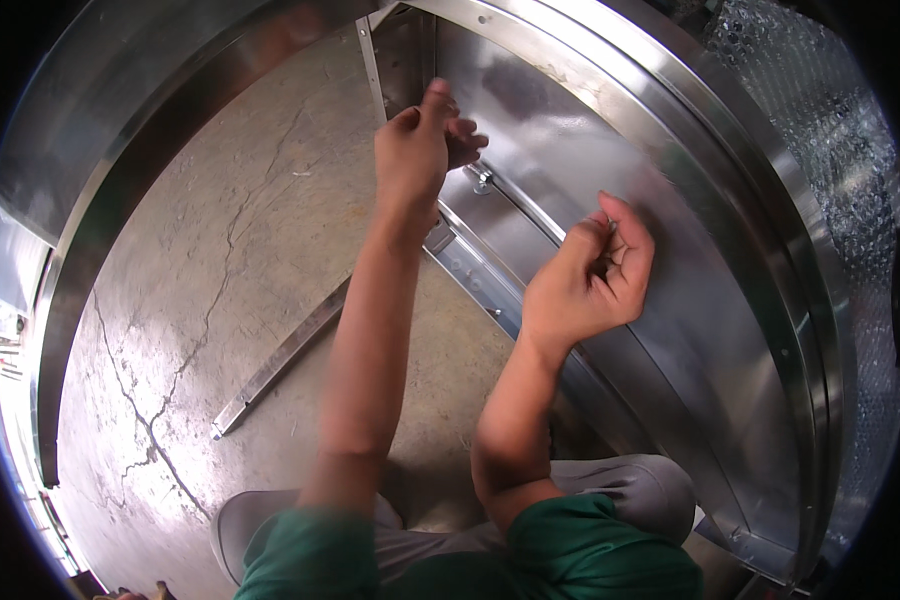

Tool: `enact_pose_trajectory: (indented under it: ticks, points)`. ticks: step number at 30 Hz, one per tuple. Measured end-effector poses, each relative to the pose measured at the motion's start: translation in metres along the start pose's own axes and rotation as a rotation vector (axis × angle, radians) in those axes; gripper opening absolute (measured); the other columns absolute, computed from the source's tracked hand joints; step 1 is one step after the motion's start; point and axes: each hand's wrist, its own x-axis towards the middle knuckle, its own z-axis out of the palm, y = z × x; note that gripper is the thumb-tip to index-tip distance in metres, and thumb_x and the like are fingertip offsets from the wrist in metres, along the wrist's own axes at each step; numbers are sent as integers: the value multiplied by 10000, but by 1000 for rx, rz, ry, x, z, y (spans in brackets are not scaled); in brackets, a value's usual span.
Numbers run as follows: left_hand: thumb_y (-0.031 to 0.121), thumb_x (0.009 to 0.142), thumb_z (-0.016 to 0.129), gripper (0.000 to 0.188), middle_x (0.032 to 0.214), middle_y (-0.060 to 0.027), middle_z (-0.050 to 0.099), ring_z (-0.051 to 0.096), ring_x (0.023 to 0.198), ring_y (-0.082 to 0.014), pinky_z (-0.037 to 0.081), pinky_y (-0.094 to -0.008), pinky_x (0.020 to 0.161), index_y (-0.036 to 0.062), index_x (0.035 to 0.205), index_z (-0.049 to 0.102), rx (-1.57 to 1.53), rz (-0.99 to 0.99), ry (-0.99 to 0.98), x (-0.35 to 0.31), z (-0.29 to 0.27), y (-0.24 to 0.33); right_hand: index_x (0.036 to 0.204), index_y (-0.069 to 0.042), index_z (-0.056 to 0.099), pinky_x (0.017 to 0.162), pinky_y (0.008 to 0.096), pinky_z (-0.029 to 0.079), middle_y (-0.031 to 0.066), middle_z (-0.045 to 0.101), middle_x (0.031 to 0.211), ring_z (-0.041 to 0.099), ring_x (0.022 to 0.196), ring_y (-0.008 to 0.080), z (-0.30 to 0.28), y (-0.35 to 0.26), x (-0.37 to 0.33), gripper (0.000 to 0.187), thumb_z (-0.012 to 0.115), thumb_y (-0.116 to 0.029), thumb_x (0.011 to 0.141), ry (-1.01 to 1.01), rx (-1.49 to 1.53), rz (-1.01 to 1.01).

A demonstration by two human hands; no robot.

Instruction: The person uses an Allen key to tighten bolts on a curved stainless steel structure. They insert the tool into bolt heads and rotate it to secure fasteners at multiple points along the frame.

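My right hand (592, 275) is raised over the stainless steel panel (670, 300) on the right. Its thumb and forefinger pinch together, with a tiny pale speck at their tips too small to name. Farther forward, my left hand (420, 155) reaches toward the far corner of the steel frame, near a perforated upright strip (371, 70). The left thumb points up and the fingers are loosely bent and apart, with nothing visible in them. Just beyond its wrist, a small round metal fitting (482, 182) sits on a rail (525, 210) along the panel.
A loose metal bar (275, 362) lies on the cracked concrete floor (240, 230), left of my left forearm. Curved-looking steel edges (100, 215) border the workspace at left and top. Bubble wrap (830, 140) lies beyond the panel at right. My bent knees are close below.
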Motion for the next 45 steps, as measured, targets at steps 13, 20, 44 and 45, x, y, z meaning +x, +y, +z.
enact_pose_trajectory:
  ticks: [13, 20, 44, 45]
  points:
    - [425, 865, 790, 461, 630, -117, 680, 697, 563, -164, 530, -313, 554, -29, 851, 709, 1236, 155, -237, 5, -23, -1, 989, 11, 662, 546, 200, 359, -14, 561, 692, 451, 591, 36, -4, -3, 8, 128, 586, 73, 909, -77, 61, 153]
    - [275, 979, 637, 339, 706, -180, 681, 727, 653, -205, 541, -358, 612, -40, 858, 672, 1119, 137, -288, 18, -28, -8, 985, 26, 677, 654, 209, 424, 11, 621, 818, 515, 702, 57, -1, -3, 3, 125, 585, 66, 910, -130, 102, 245]
    - [214, 995, 573, 281, 818, -190, 721, 732, 788, -259, 554, -385, 717, -31, 1024, 708, 936, 308, -78, 19, -33, -20, 981, 18, 672, 582, 193, 384, -38, 584, 732, 483, 643, 23, -8, -18, 1, 106, 590, 51, 925, -278, 222, 448]
    - [216, 1003, 569, 285, 829, -169, 719, 724, 777, -235, 550, -364, 696, -33, 1037, 703, 763, 191, -82, 20, -35, -22, 976, 15, 675, 588, 193, 392, -35, 588, 728, 488, 648, 21, -12, -20, 3, 102, 594, 45, 922, -343, 226, 474]
